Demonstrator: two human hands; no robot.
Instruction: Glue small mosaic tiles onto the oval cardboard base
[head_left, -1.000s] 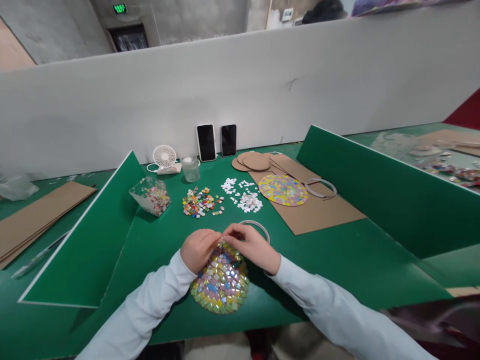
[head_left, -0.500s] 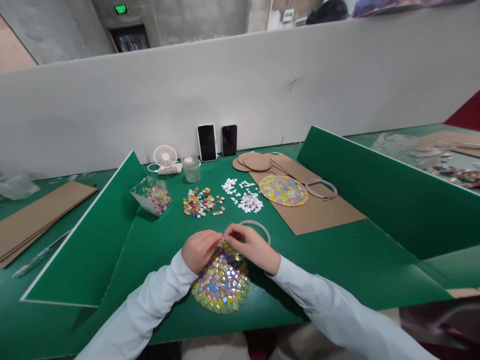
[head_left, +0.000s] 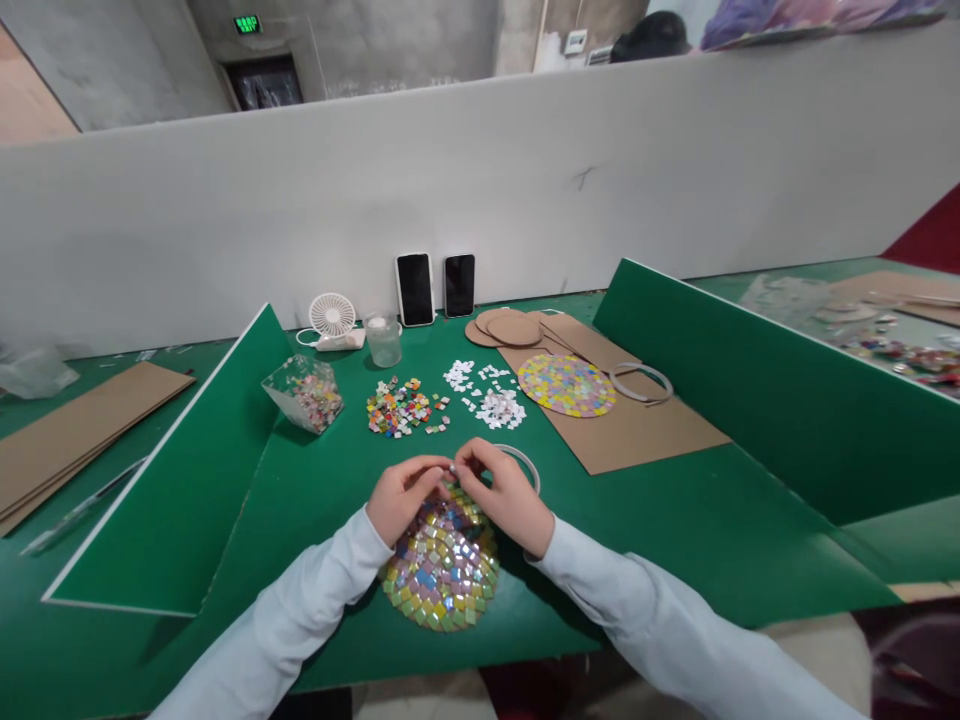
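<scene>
Over the top of a round mosaic disc (head_left: 442, 580), covered in yellow, pink, green and blue shiny tiles, my two hands meet at the fingertips. A tiny pale piece (head_left: 452, 468), seemingly a mosaic tile, shows between them. My right hand (head_left: 506, 497) pinches it between thumb and forefinger. My left hand (head_left: 405, 497) has its fingers closed in a pinch against the same piece. The disc lies flat near the table's front edge, its upper rim partly hidden by the fingers. A pale ring (head_left: 525, 462) lies partly behind my right hand.
Loose coloured tiles (head_left: 401, 408) and white bits (head_left: 501, 408) lie ahead, beside a clear tile container (head_left: 306, 392). Another mosaic disc (head_left: 568, 385) and second ring (head_left: 642, 382) rest on cardboard (head_left: 622, 445). Green dividers (head_left: 750, 370) flank the table. Behind stand a fan (head_left: 332, 316), cup (head_left: 384, 342) and phones (head_left: 415, 290).
My fingers have shifted slightly, and the pale piece between the fingertips now shows more clearly. My left thumb has drawn a little away from its fingers. The disc stays in place.
</scene>
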